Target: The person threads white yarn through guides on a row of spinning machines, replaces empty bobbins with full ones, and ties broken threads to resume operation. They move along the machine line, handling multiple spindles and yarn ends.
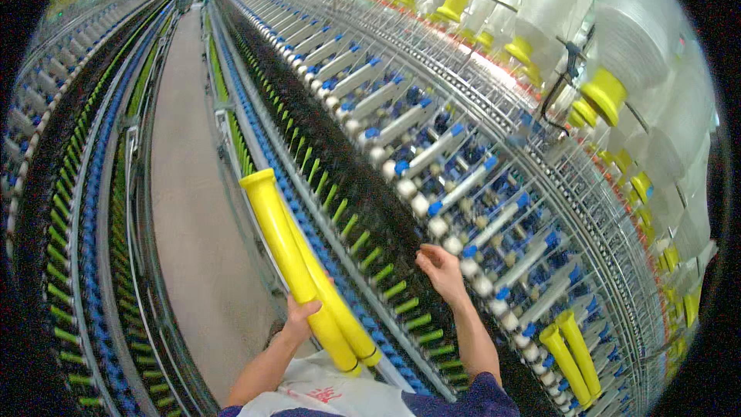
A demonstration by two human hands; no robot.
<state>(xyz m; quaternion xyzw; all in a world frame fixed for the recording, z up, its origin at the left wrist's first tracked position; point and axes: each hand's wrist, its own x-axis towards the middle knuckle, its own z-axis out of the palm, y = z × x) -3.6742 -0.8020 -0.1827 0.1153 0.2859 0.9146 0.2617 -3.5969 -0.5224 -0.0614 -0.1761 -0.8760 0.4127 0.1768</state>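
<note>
Fingers of the left hand (299, 318) are wrapped around a pair of yellow tubes (282, 239), left of centre in the frame; I see the thumb across the front one. The tubes' long axis slants from a flared top at centre left down to the lower middle, by the white apron (309, 383). Next across, I have the row of green spindles (359, 242). Beyond it, right of centre, the right hand (441, 269) curls its fingers near the white rollers (438, 227); I cannot tell whether they pinch anything. The relation that counts, I judge, is that the held tubes lie left of those fingers, across the spindles, with the left hand nearer. Two more yellow tubes (566, 367) lie at the lower right.
</note>
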